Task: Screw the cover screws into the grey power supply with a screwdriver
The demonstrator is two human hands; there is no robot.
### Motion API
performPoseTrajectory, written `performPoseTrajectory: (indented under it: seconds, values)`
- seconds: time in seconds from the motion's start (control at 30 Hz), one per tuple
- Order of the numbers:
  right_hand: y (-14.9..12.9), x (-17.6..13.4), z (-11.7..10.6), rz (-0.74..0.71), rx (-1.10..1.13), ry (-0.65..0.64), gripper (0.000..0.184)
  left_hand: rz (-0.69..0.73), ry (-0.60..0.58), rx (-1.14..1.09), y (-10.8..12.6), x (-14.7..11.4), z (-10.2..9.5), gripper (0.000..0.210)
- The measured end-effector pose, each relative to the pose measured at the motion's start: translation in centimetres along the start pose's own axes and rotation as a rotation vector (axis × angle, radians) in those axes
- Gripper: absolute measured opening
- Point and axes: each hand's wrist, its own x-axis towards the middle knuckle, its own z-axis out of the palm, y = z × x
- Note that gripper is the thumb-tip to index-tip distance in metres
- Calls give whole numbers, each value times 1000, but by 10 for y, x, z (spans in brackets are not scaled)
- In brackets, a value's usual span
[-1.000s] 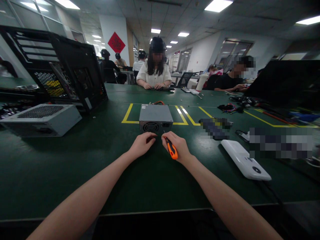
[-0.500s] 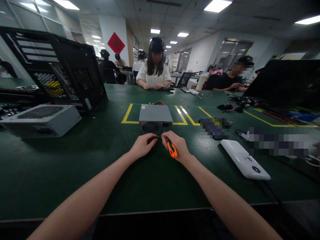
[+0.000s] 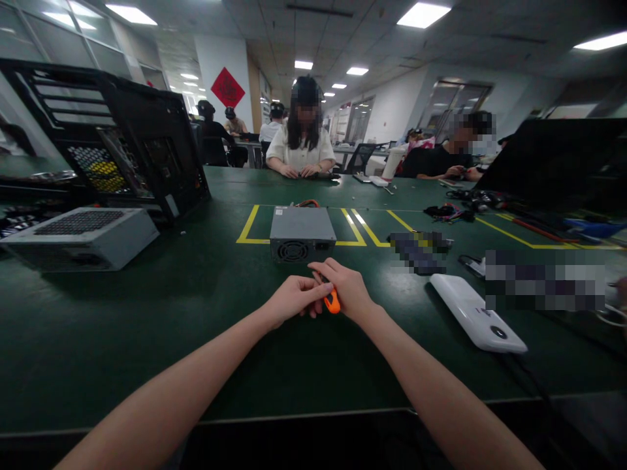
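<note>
My two hands meet in front of a grey power supply unit (image 3: pixel 304 225), which sits upright with its fan grille and socket facing me. Between them is a screwdriver (image 3: pixel 333 302) with an orange and black handle; its blade is hidden by my fingers. My right hand (image 3: pixel 347 285) curls around the handle from the right, index finger stretched forward. From the left, my left hand (image 3: pixel 292 297) has closed in, its thumb lying across the handle and its fingers partly hidden beneath. Both hands are a little apart from the power supply.
A second power supply (image 3: pixel 81 238) and a black computer case (image 3: pixel 147 143) stand at the left. On the right lie a white power bank (image 3: pixel 477 313), cables (image 3: pixel 448 212) and a dark monitor (image 3: pixel 563 163). A person (image 3: pixel 301 143) sits across the green table (image 3: pixel 220 385).
My left hand has moved right onto the screwdriver. My right hand has drawn slightly back from the power supply, and the screwdriver's handle has tilted and shows less.
</note>
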Motion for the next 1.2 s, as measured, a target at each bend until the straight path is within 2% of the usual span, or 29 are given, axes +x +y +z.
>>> performPoseTrajectory:
  seconds: [0.1, 0.2, 0.23, 0.3, 0.37, 0.43, 0.5, 0.6, 0.63, 0.7, 0.8, 0.93, 1.07, 1.13, 1.2]
  values:
    - [1, -1, -5, 127, 121, 35, 41, -35, -28, -107, 2, -1, 0, 38]
    - [-2, -5, -15, 297, 336, 79, 33, -47, -16, -163, 2, 0, -1, 36]
    - [-5, -7, -19, 334, 432, 51, 30, -41, -14, -163, 2, 0, -1, 37]
    - [-11, -11, -25, 379, 645, -93, 31, -24, -25, -132, 0, 1, 0, 37]
    - [-17, -14, -28, 445, 804, -212, 45, 0, -57, -55, -3, 1, 0, 39]
    - [-21, -14, -26, 560, 918, -221, 53, 77, -28, 126, -4, 1, -2, 40]
    - [-23, -12, -21, 707, 1032, -165, 44, 251, 160, 429, -3, 2, -8, 38]
    - [-24, -9, -11, 926, 1221, -64, 28, 556, 569, 889, -2, 6, -24, 29]
    - [-24, -8, -7, 984, 1277, -33, 26, 606, 641, 1001, -2, 8, -30, 30]
    - [-24, -7, -2, 1064, 1354, 23, 25, 626, 679, 1185, -4, 13, -42, 37]
    - [-25, -7, 2, 1108, 1396, 53, 18, 567, 645, 1338, -7, 19, -50, 43]
    - [-27, -7, 3, 1116, 1469, 36, 5, 504, 658, 1367, -7, 18, -47, 42]
    - [-28, -7, 3, 1115, 1603, -37, 23, 464, 685, 1365, -2, 12, -41, 41]
    - [-27, -8, 3, 1136, 1635, -21, 23, 450, 688, 1370, -1, 9, -40, 41]
    - [-28, -9, 3, 1142, 1622, 9, 15, 437, 695, 1375, 0, 6, -40, 41]
